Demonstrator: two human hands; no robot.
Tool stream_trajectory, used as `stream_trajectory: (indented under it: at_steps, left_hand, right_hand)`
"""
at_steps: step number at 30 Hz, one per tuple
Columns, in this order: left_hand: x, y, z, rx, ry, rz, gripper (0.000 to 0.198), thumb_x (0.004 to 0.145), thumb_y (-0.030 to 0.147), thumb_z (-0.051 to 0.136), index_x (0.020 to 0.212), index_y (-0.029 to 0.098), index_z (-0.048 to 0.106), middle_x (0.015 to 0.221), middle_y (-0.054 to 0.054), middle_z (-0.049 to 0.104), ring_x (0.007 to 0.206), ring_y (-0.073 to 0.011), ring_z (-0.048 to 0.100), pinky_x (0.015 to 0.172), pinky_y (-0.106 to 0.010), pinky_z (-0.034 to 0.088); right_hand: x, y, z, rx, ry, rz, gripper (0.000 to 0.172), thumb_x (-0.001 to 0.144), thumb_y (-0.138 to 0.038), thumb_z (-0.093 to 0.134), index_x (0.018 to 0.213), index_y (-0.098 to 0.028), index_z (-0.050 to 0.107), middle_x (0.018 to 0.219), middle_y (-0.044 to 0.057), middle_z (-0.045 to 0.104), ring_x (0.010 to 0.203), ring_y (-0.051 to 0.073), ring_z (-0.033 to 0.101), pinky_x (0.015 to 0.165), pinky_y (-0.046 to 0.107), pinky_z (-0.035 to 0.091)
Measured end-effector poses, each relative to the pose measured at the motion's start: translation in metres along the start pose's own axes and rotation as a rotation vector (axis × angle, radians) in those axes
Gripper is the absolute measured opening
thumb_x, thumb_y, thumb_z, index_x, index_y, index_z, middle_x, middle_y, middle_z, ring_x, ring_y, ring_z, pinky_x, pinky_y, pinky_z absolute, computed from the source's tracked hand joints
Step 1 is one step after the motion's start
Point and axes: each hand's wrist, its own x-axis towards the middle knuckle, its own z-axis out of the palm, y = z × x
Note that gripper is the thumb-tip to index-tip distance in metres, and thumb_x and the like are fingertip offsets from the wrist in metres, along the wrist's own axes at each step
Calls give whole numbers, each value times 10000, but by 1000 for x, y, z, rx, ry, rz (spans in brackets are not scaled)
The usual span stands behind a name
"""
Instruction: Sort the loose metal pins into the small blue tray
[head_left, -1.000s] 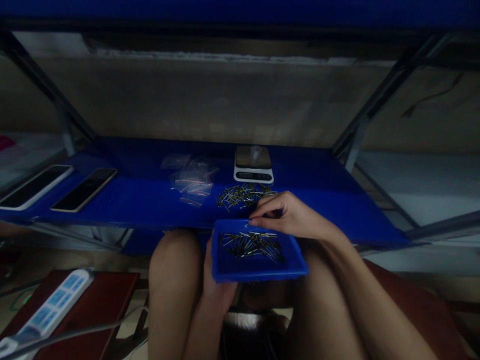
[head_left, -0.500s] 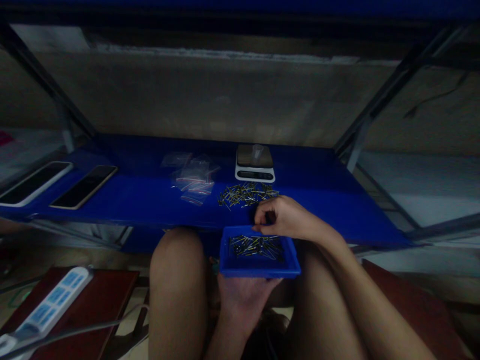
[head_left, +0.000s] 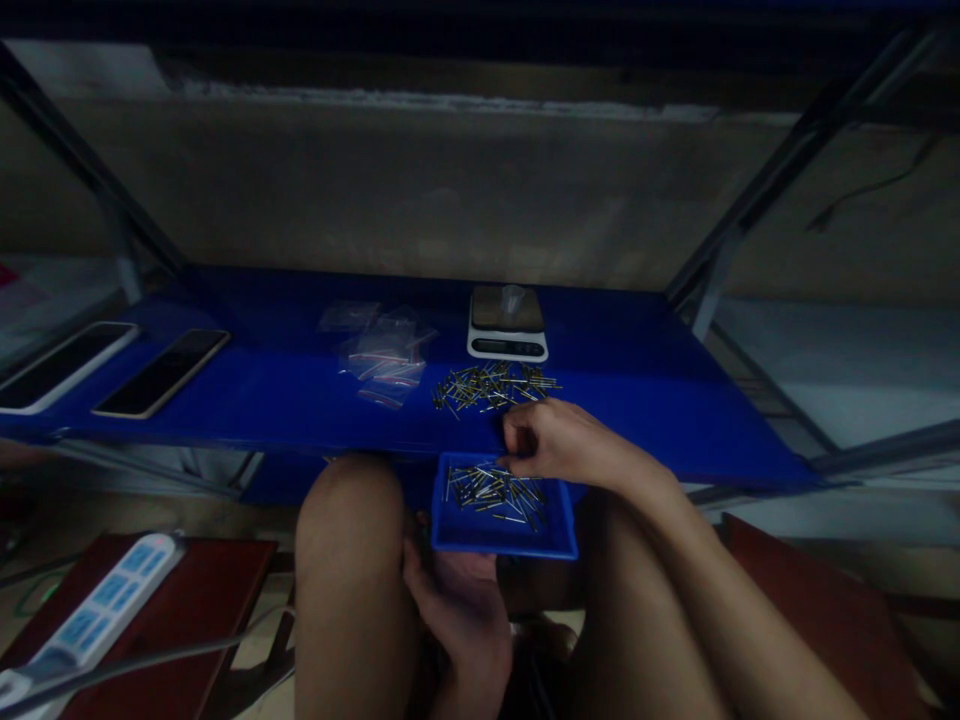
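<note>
A shallow blue tray (head_left: 517,543) sits over my lap, with thin gold-and-silver metal pins (head_left: 491,490) scattered inside. Under its near edge, my left hand (head_left: 465,605) is turned palm up and supports it; the thumb sticks out to the left and the fingers are hidden beneath. My right hand (head_left: 551,440) is closed in a pinch at the tray's far rim, and what lies between its fingertips is hidden. Just beyond it, a loose pile of similar pins (head_left: 487,385) lies on the blue table (head_left: 300,400). The exact kind of pin is too small to make out.
Behind the pile stands a white digital scale (head_left: 508,345) carrying a small clear cup (head_left: 512,300). Clear zip bags (head_left: 386,350) lie left of it. Two phones (head_left: 161,375) rest farther left. A power strip (head_left: 112,600) lies on a brown stool, lower left.
The tray has shifted slightly left and lies flatter, its pins spread differently. My left hand has rolled and dropped lower, showing its palm and thumb. My right hand has moved slightly left.
</note>
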Motion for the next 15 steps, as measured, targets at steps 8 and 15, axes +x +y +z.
stream_trajectory:
  at_steps: [8, 15]
  left_hand:
    - [-6, -10, 4, 204, 16, 58, 595, 949, 588, 635, 1441, 252, 620, 1314, -98, 752, 1301, -300, 663, 1125, -449, 495]
    - [-2, -15, -2, 232, 42, 63, 642, 922, 678, 629, 1413, 265, 643, 1231, -97, 782, 1295, -308, 666, 1135, -462, 486]
  right_hand:
    - [-1, -2, -2, -47, -5, 95, 236, 808, -418, 820, 830, -231, 677, 776, -29, 696, 659, 118, 564, 576, 270, 291]
    - [2, 5, -2, -38, -30, 141, 305, 809, -505, 830, 860, -238, 692, 748, -27, 693, 646, 127, 574, 577, 273, 293]
